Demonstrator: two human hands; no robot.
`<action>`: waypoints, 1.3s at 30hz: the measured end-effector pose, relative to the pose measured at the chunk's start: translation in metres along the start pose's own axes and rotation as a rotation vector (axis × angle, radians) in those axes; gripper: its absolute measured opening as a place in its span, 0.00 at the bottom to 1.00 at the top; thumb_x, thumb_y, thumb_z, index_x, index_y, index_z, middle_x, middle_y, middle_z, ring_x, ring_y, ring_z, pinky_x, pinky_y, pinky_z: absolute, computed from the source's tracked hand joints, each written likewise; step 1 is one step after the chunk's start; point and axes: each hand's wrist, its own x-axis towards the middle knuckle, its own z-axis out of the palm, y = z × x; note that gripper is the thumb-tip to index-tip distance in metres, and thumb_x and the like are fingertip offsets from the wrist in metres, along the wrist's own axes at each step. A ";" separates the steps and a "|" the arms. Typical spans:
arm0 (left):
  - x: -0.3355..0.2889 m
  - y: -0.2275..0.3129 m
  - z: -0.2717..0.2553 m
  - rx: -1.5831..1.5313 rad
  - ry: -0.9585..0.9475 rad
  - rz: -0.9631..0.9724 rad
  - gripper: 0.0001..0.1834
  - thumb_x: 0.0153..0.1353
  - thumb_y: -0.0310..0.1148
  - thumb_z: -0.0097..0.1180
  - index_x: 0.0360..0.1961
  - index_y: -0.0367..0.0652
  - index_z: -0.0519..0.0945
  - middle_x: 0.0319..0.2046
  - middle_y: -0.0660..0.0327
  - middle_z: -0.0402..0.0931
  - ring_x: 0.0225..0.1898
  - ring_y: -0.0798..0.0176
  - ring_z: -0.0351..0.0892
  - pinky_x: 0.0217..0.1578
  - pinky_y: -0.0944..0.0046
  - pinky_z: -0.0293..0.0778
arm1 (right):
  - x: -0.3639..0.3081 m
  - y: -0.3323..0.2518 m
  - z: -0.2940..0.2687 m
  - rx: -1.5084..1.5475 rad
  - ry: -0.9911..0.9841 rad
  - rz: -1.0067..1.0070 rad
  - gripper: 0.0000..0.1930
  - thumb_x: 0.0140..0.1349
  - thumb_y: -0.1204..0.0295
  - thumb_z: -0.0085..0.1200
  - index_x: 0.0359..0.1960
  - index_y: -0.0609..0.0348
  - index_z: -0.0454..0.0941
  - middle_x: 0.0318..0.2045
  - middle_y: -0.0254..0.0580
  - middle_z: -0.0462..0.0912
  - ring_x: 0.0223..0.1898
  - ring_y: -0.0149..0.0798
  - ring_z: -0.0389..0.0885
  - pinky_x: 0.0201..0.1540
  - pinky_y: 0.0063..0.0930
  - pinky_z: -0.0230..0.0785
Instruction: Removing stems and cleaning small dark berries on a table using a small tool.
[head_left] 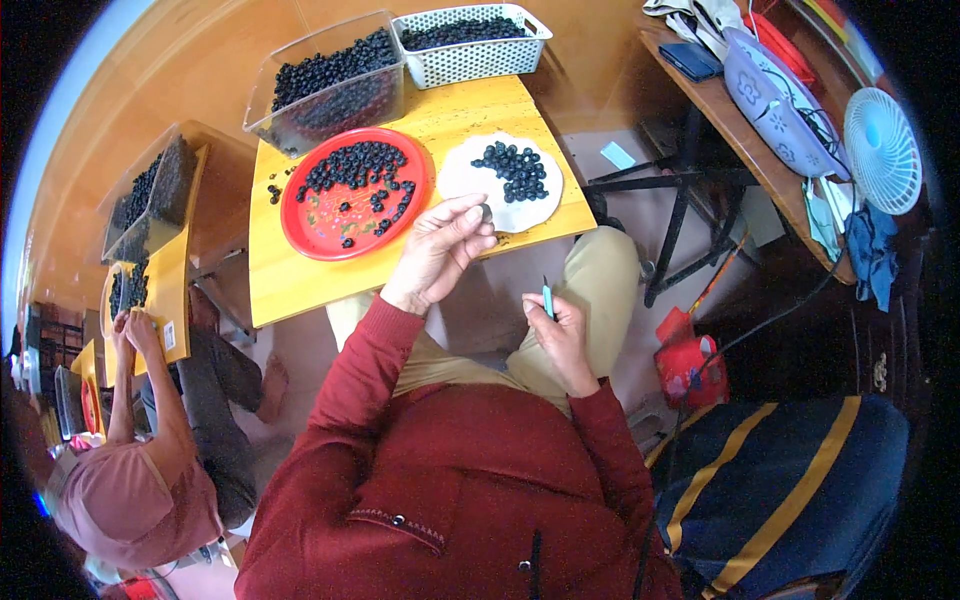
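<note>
Between the thumb and fingers of my left hand is a small dark round piece, berry- or bead-like, raised at the near edge of the yellow table. My right hand is closed around a slim teal-handled tool with a thin dark tip pointing up, above my right thigh. A red round tray at the left holds many of the same dark round pieces. More of them lie on a whitish scalloped plate just beyond my left hand.
A clear bin and a white perforated basket, both filled with dark pieces, stand at the table's far side. At left a co-worker sits at another table. A side table at right bears a lilac basket and a fan.
</note>
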 end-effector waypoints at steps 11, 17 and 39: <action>-0.011 -0.009 -0.012 -0.166 0.047 -0.064 0.14 0.66 0.24 0.55 0.52 0.37 0.79 0.40 0.57 0.82 0.39 0.63 0.83 0.43 0.61 0.83 | 0.015 -0.059 0.016 -0.346 -0.011 -0.241 0.12 0.64 0.72 0.59 0.44 0.69 0.82 0.25 0.33 0.81 0.28 0.22 0.73 0.32 0.20 0.68; -0.020 -0.010 -0.015 -0.198 -0.003 -0.078 0.12 0.65 0.24 0.55 0.50 0.39 0.80 0.39 0.57 0.83 0.38 0.63 0.83 0.43 0.61 0.83 | 0.026 -0.085 0.040 -0.322 -0.069 -0.353 0.13 0.63 0.71 0.60 0.44 0.69 0.81 0.28 0.35 0.80 0.30 0.23 0.74 0.34 0.21 0.67; -0.039 0.005 -0.040 -0.246 -0.116 -0.084 0.10 0.65 0.24 0.56 0.47 0.37 0.78 0.41 0.54 0.81 0.40 0.62 0.83 0.41 0.64 0.82 | 0.049 -0.089 0.091 -0.047 -0.263 -0.148 0.08 0.63 0.76 0.60 0.41 0.65 0.84 0.30 0.33 0.84 0.30 0.22 0.79 0.33 0.16 0.70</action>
